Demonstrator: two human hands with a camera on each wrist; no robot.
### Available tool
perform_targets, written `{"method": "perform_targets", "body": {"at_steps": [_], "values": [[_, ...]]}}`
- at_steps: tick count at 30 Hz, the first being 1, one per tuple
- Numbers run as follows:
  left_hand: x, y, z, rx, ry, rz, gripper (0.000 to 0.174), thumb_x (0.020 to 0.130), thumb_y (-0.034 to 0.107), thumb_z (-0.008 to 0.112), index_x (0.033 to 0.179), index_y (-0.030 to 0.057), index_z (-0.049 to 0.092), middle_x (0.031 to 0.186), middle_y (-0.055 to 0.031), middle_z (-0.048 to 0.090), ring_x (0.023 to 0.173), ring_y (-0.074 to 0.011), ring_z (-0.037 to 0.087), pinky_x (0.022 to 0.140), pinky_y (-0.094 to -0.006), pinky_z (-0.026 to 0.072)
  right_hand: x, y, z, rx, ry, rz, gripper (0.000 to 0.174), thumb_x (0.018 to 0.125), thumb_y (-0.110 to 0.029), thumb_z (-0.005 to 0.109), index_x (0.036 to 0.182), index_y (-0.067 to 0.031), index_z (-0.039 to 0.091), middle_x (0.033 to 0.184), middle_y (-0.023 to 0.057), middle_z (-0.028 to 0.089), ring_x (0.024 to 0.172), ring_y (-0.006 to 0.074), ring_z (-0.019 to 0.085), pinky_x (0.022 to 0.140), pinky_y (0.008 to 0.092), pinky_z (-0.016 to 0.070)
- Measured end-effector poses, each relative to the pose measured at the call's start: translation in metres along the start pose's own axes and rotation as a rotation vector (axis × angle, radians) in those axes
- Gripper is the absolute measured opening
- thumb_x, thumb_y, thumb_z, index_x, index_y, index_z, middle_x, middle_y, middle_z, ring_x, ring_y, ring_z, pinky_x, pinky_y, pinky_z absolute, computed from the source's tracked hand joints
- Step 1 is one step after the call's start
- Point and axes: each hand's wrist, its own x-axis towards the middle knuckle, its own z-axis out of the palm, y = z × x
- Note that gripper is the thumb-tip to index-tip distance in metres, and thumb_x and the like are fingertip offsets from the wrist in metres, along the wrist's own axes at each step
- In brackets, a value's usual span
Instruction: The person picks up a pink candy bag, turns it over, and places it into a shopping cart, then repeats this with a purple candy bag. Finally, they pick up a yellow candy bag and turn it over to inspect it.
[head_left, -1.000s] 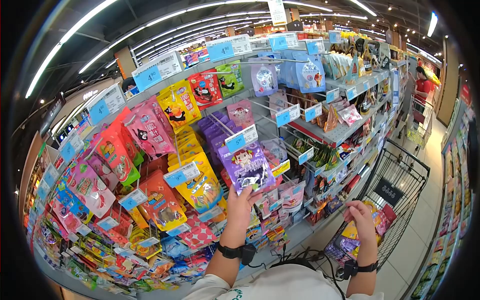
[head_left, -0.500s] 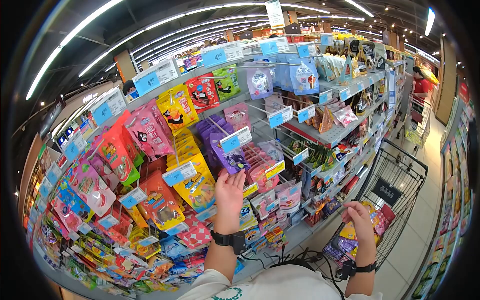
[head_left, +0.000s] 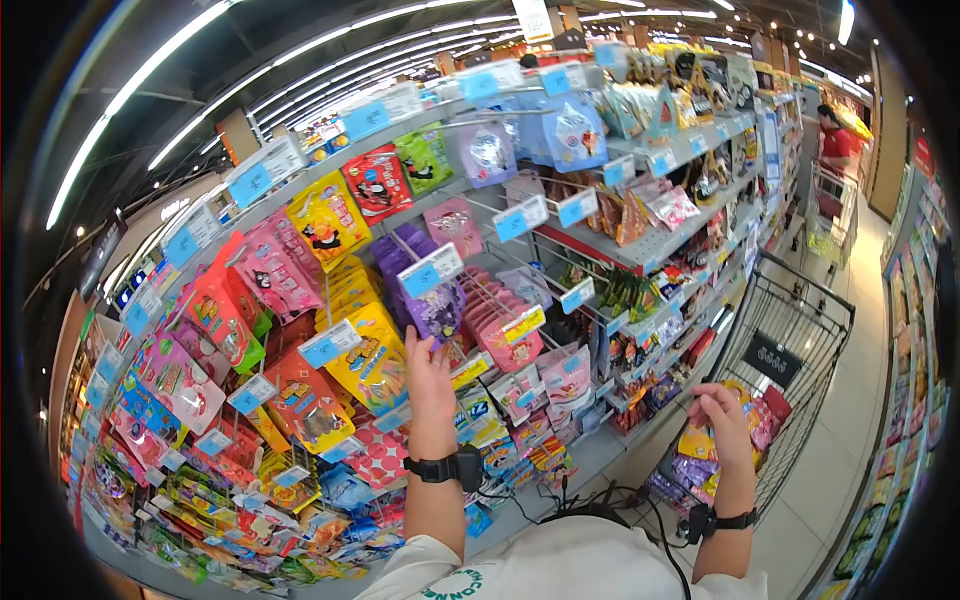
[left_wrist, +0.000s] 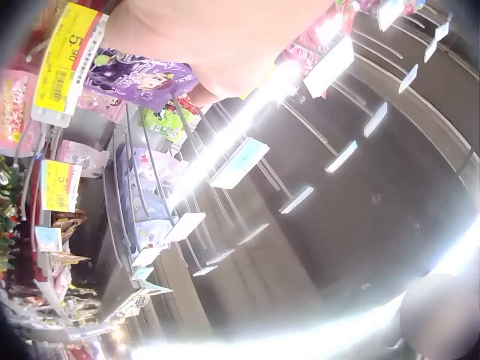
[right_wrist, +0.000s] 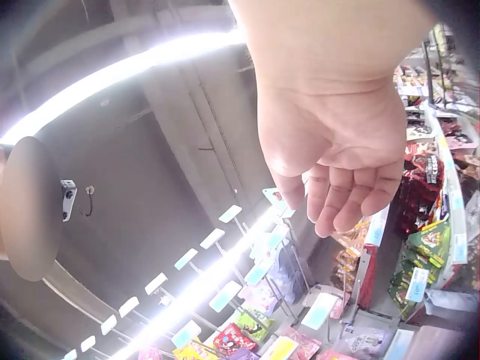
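A purple candy pouch (head_left: 434,308) hangs at the front of a row of purple pouches, partly behind a price tag (head_left: 430,270). My left hand (head_left: 430,385) is raised just under it, fingertips at its bottom edge and fingers pointing up. In the left wrist view, the left hand (left_wrist: 217,37) overlaps the purple pouch (left_wrist: 142,79), and its fingers are mostly hidden. My right hand (head_left: 720,425) hangs over the shopping cart (head_left: 800,330), palm inward. The right wrist view shows the right hand (right_wrist: 337,150) with fingers loosely bent and nothing in them.
Yellow gummy bags (head_left: 370,355) hang left of the purple row, pink bags (head_left: 512,340) to its right. Metal hooks with price tags jut from the rack. Several bags (head_left: 698,470) lie in the cart. Farther down the aisle, a person in red (head_left: 838,150) stands by another cart.
A second ago the left hand held a purple pouch out in front. By half a second ago it hung with the row; since then the view has shifted. The right hand has barely moved.
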Motion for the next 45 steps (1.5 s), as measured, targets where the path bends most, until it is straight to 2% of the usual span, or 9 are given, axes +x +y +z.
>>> {"method": "perform_targets", "body": {"at_steps": [10,18,27,31,33,35,36,37,45], "values": [[-0.002,-0.019,-0.005,0.234,0.038,0.222,0.056,0.087,0.026,0.055,0.136,0.0068,0.034,0.139,-0.0101,0.038,0.128,-0.0267,0.034,0.101,-0.0363,0.0276,0.003,0.023,-0.114,0.056,0.294,0.009,0.022,0.093,-0.021,0.052,0.106,-0.0049,0.06,0.078,0.0009,0.06,0.068,0.0078,0.055,0.063,0.0214,0.0424],[-0.104,-0.068,0.024,0.531,0.047,0.266,0.055,0.089,0.029,0.054,0.136,0.0084,0.033,0.128,-0.016,0.048,0.115,-0.0262,0.048,0.092,-0.0389,0.0376,0.018,0.193,-0.27,0.07,0.542,0.359,0.021,0.089,-0.027,0.057,0.099,-0.0091,0.06,0.076,-0.0032,0.059,0.062,0.0052,0.051,0.054,0.0213,0.0403],[-0.275,-0.187,-0.11,1.414,0.005,-0.376,0.043,0.089,0.013,0.055,0.128,-0.0007,0.042,0.092,-0.0094,0.065,0.079,-0.0156,0.059,0.07,-0.0249,0.0471,-0.059,0.478,-0.375,-0.129,0.457,1.254,0.028,0.085,-0.026,0.056,0.105,-0.0073,0.062,0.083,0.0072,0.065,0.072,0.0204,0.062,0.061,0.0321,0.0485],[-0.413,-0.168,-0.207,1.97,-0.261,-0.669,0.039,0.09,0.021,0.052,0.126,0.0057,0.045,0.09,-0.0142,0.064,0.089,-0.0218,0.063,0.082,-0.033,0.0476,-0.098,0.558,-0.386,-0.833,-0.149,1.067,0.035,0.079,-0.024,0.06,0.104,0.0001,0.06,0.093,0.0222,0.066,0.085,0.0319,0.066,0.068,0.0403,0.0526],[-0.511,-0.12,-0.292,1.803,-0.314,-1.121,0.041,0.087,0.02,0.054,0.125,0.007,0.046,0.093,-0.0161,0.064,0.079,-0.0232,0.061,0.072,-0.0338,0.0483,-0.098,0.573,-0.372,-0.791,-0.052,1.027,0.037,0.078,-0.023,0.06,0.109,-0.0014,0.059,0.095,0.0219,0.066,0.085,0.0331,0.066,0.069,0.0394,0.0525],[-0.555,-0.11,-0.234,1.4,0.627,-1.489,0.044,0.084,0.017,0.059,0.124,0.0065,0.047,0.098,-0.0106,0.064,0.078,-0.018,0.061,0.067,-0.0285,0.0488,-0.093,0.575,-0.357,-0.757,0.068,0.984,0.041,0.078,-0.021,0.061,0.114,-0.0029,0.057,0.097,0.0215,0.065,0.085,0.0343,0.066,0.07,0.0385,0.0523],[-0.616,-0.071,-0.312,1.916,-0.32,-1.242,0.041,0.085,0.018,0.059,0.123,0.007,0.049,0.105,-0.0088,0.063,0.082,-0.0175,0.062,0.07,-0.0293,0.0501,-0.078,0.56,-0.346,-0.676,0.054,1.069,0.045,0.077,-0.02,0.061,0.119,-0.0042,0.055,0.1,0.0216,0.065,0.091,0.0351,0.064,0.075,0.0383,0.0509],[-0.62,-0.068,-0.311,1.92,-0.318,-1.261,0.041,0.085,0.018,0.059,0.123,0.007,0.049,0.105,-0.0088,0.063,0.082,-0.0175,0.062,0.07,-0.0293,0.0501,-0.065,0.547,-0.339,-0.591,0.039,1.151,0.049,0.077,-0.019,0.061,0.124,-0.0055,0.052,0.103,0.0218,0.064,0.096,0.0359,0.062,0.08,0.0381,0.0495],[-0.511,-0.141,-0.149,1.161,0.621,-1.421,0.037,0.088,0.022,0.054,0.121,0.0052,0.052,0.104,-0.0096,0.064,0.091,-0.0201,0.062,0.076,-0.0349,0.0503,-0.031,0.544,-0.326,-0.897,-0.387,0.985,0.041,0.08,-0.025,0.058,0.118,-0.0112,0.056,0.112,0.0168,0.063,0.109,0.0335,0.058,0.089,0.0403,0.0457]]}}
